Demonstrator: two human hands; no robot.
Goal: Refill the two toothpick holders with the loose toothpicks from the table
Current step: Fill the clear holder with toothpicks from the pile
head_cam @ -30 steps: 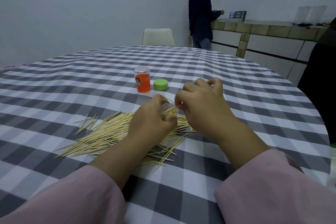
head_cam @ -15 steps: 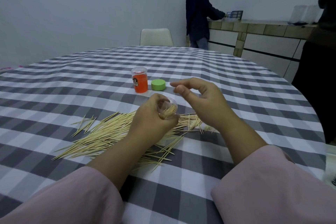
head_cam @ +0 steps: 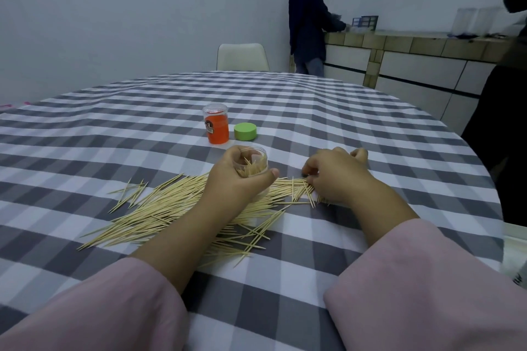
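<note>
Left hand (head_cam: 236, 179) wrapped around a clear toothpick holder (head_cam: 252, 164), fingers and thumb curled about its wall; holder upright, mouth open, a partial fill of toothpicks visible inside, leaning. Right hand (head_cam: 336, 174) down on the bench (head_cam: 85, 134), knuckles up, fingers curled onto the right end of the loose toothpicks (head_cam: 171, 205) — whether any are actually pinched cannot be told, fingertips hidden beneath the hand. Hands apart, holder between them and nearer the left. Loose toothpicks spread in a wide fan across the checked grey-and-white cloth, from far left of the left forearm to under the right hand, some crossing beneath the left wrist. Second holder (head_cam: 216, 124), orange with a clear upper band and a dark label, upright farther back on the bench, well clear of the pile; contents not discernible. Green lid (head_cam: 245, 131) flat just beside it on its right, not touching. Pink sleeves on both forearms. Beyond the bench: a pale chair (head_cam: 242, 57), a person in dark clothing (head_cam: 308, 25) standing at a tiled counter (head_cam: 413, 43) — blurred, detail not readable.
</note>
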